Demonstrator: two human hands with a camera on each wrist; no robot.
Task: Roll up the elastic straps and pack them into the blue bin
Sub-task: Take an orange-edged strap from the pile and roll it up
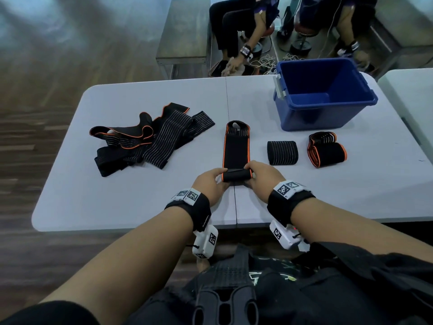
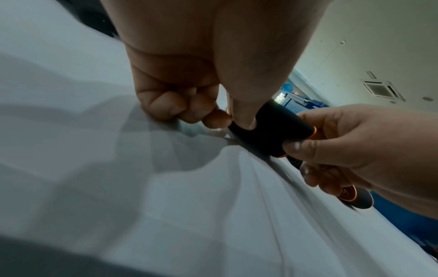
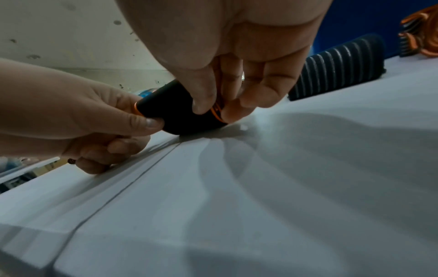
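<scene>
A black elastic strap with orange edging (image 1: 235, 148) lies lengthwise on the grey table (image 1: 140, 202), its near end wound into a small roll (image 1: 236, 176) (image 2: 272, 129) (image 3: 180, 114). My left hand (image 1: 212, 181) (image 2: 189, 105) pinches the roll's left end and my right hand (image 1: 260, 174) (image 3: 237, 90) pinches its right end. Two rolled straps, one striped (image 1: 282, 152) (image 3: 336, 69) and one orange-edged (image 1: 326, 152), sit to the right. The blue bin (image 1: 323, 95) stands open at the back right. A heap of loose straps (image 1: 150, 134) lies at the left.
The table's centre seam (image 1: 230, 141) runs under the strap. A second pale table (image 1: 412, 102) adjoins at the right. Behind the table, a seated person (image 1: 243, 31) handles cords on the floor beside a grey bench (image 1: 185, 36).
</scene>
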